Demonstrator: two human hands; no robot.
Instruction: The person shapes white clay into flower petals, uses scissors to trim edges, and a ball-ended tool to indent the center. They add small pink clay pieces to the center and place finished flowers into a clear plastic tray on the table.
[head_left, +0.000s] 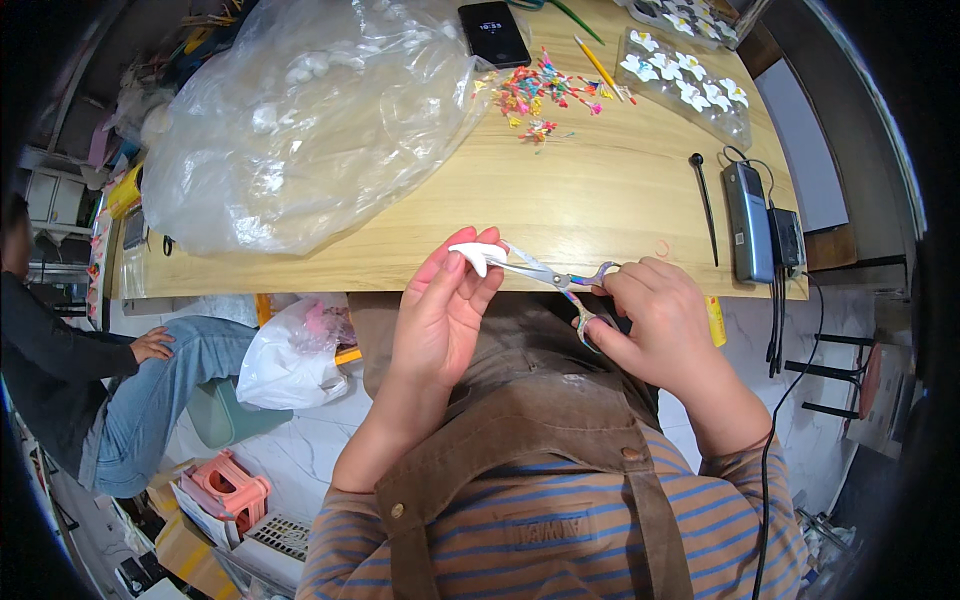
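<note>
Between its thumb and fingers, my left hand (444, 307) holds a small white shaped piece (477, 256), perhaps soft clay, with pointed parts. My right hand (660, 319) has its thumb and fingers in the loops of a pair of scissors (559, 279) with iridescent handles. The blades are spread, and one reaches the right side of the white piece, partly behind it. Both hands are above the table's near edge. Farther back lie colourful flower stamens (536, 94), a yellow pencil-like tool (598, 66) and a clear tray of white flowers (686, 82).
A large clear plastic bag (322, 127) with white pieces covers the left of the wooden table (585, 180). A phone (493, 34) lies behind. At right are a black stick tool (705, 210) and a power bank (748, 223) with cables. Another person (67, 375) sits at left.
</note>
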